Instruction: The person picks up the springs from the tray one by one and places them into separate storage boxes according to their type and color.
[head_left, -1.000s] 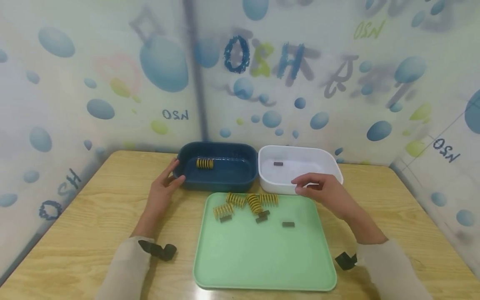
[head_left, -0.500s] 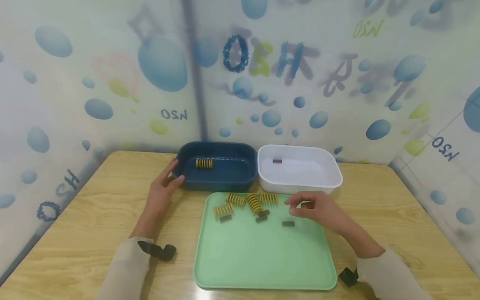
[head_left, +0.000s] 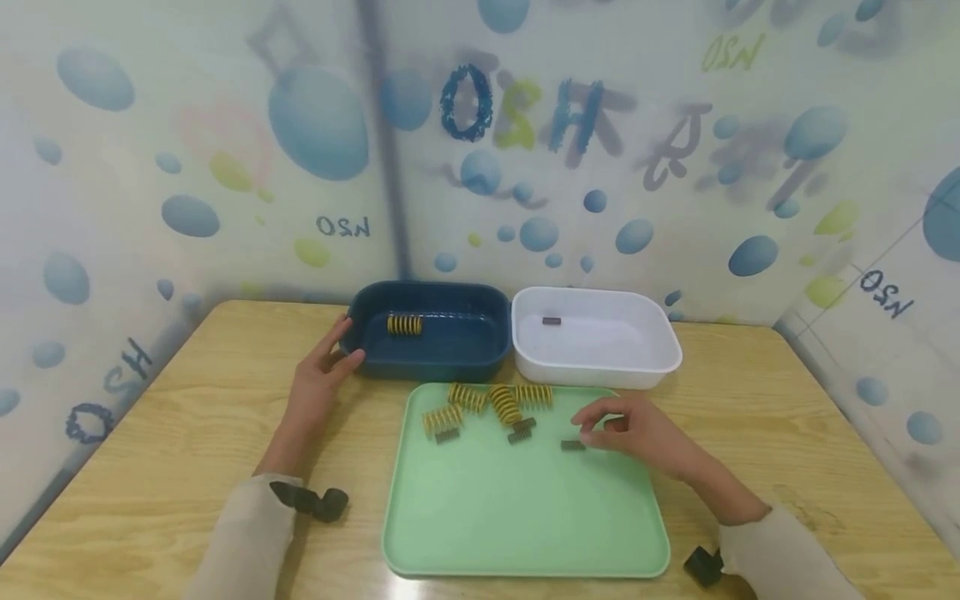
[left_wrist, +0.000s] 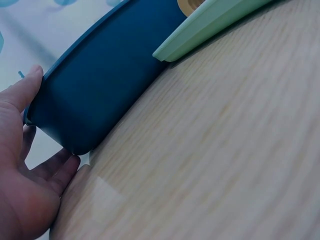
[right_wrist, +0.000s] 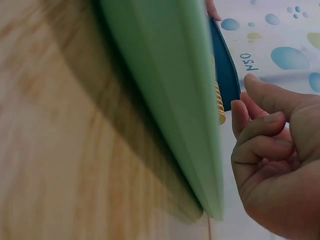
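My left hand [head_left: 313, 383] rests at the left end of the dark blue bin [head_left: 431, 371], its fingers and thumb spread around the corner; in the left wrist view, the thumb touches near the rim. One yellow coil spring [head_left: 405, 326] lies inside that bin. Over the right side of the green tray [head_left: 517, 517], my right hand [head_left: 633, 433] hovers with thumb and forefinger apart and the other fingers bent. Its fingertips are beside a small dark spring [head_left: 572, 445] on the tray. Nothing shows between them in the right wrist view.
Several yellow springs [head_left: 505, 405] and a few small dark springs [head_left: 447, 435] lie along the tray's far part. A white bin [head_left: 600, 377] holding one small dark spring [head_left: 551, 321] stands right of the blue one. A patterned wall rises behind the wooden table [head_left: 180, 433].
From above the white bin's front edge, my right hand has come down and towards me to the small dark spring at the tray's right. My left hand stays at the blue bin.
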